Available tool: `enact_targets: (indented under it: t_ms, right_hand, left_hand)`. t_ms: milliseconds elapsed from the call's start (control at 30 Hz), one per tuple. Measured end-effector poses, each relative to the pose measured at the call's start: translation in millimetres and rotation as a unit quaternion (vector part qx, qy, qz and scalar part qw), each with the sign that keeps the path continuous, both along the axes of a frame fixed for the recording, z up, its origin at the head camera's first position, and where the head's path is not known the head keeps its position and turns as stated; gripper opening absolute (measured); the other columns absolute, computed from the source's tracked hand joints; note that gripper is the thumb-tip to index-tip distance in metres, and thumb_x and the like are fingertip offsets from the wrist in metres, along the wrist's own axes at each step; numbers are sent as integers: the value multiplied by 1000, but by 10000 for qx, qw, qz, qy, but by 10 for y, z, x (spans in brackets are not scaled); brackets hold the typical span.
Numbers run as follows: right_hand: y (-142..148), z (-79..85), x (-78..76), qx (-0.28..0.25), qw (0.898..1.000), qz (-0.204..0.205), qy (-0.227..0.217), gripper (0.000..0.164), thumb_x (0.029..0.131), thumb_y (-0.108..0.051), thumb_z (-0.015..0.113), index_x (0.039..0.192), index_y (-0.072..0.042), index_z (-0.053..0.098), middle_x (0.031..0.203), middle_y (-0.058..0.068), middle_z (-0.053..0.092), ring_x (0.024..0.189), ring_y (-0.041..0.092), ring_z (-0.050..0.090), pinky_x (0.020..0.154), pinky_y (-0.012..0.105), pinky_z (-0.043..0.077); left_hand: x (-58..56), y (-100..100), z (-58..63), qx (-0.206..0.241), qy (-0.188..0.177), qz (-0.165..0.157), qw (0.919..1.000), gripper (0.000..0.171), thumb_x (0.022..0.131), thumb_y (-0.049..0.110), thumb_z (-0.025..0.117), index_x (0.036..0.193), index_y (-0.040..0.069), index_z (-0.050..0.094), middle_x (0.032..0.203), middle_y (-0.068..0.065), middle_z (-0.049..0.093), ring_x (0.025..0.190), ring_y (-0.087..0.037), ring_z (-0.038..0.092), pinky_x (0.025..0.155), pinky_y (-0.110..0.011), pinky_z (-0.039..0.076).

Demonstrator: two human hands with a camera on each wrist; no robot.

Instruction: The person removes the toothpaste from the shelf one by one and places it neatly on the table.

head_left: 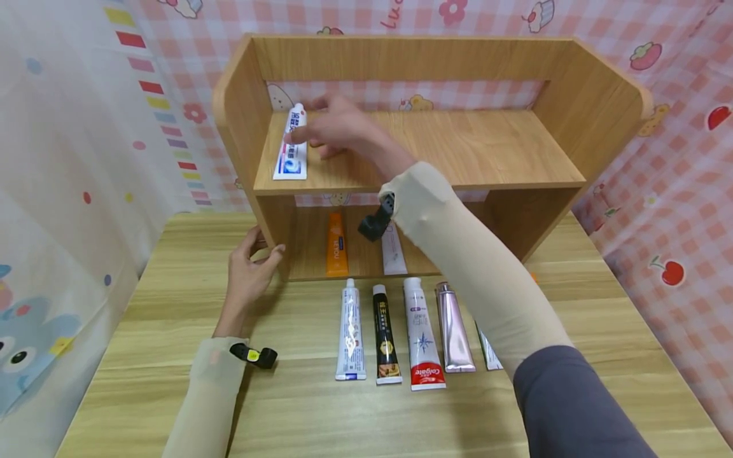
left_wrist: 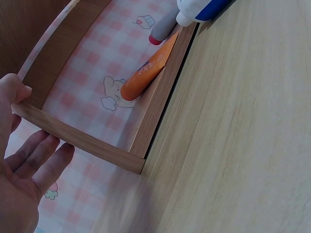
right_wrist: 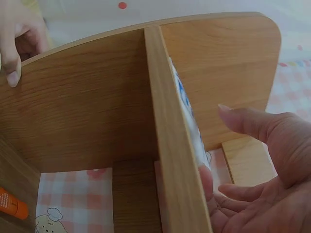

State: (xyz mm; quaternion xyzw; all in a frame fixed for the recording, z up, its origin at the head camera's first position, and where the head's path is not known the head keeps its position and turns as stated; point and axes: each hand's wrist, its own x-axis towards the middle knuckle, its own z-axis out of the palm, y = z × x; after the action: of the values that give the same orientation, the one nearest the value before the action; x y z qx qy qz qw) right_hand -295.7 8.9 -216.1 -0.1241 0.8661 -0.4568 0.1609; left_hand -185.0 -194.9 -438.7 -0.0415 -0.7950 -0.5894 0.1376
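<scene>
On the upper board of a small wooden shelf (head_left: 487, 149), at its left end, lies a white and blue toothpaste tube (head_left: 294, 152). My right hand (head_left: 343, 127) is over and beside this tube; the right wrist view shows the thumb (right_wrist: 248, 121) standing apart from it and the fingers spread loosely. Whether a fingertip touches the tube is hard to tell. Down at the shelf's left side panel (left_wrist: 82, 133), my left hand (head_left: 249, 277) grips the front edge, thumb on one face and fingers on the other.
An orange tube (head_left: 336, 245) and a pale tube (head_left: 392, 251) lie in the lower compartment. In front, on the wooden table, is a row of tubes: white (head_left: 350, 331), black (head_left: 386, 337), Colgate (head_left: 422, 334), pink metallic (head_left: 454, 327) and one partly behind my right sleeve (head_left: 487, 273).
</scene>
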Motion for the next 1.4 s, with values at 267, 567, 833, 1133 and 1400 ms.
enact_targets:
  t_ms: [267,567,833,1133,1400]
  right_hand:
    - [-178,-32,39,710,9951,-594,355,90,84,-39,84,159,-25,37,136,0,57,76,12,55,68,23,54]
    - [-232,-49,64,985,9913,-747,449,85,87,-32,83,159,-28,38,131,0,60,75,10,59,63,20,55]
    - [-277,-10,34,1184,9890,-857,229,85,86,-29,84,158,-31,40,133,-1,59,71,8,58,61,18,54]
    - [-308,39,29,1228,9890,-804,184,86,84,-23,85,157,-32,41,135,0,61,66,7,57,58,17,53]
    - [-273,83,55,1162,9911,-642,11,76,86,-23,83,151,-20,45,137,1,58,109,12,62,86,21,56]
  left_hand:
    - [6,-12,16,69,6,-10,10000,51,93,4,66,142,-2,55,121,-28,63,108,-18,59,81,-7,55]
    - [5,-2,37,63,-175,-3,9998,52,93,5,67,143,0,55,124,-26,64,108,-15,59,83,-10,56]
    - [-4,-14,17,32,-206,5,9998,53,93,4,67,145,1,54,125,-26,63,110,-18,59,86,-13,57]
    - [-2,-22,13,60,-167,-11,9998,53,93,5,67,144,0,54,124,-25,63,108,-12,58,85,-11,57]
    - [2,-21,23,29,-202,17,9998,52,93,4,67,143,-1,54,124,-26,63,109,-16,59,85,-13,57]
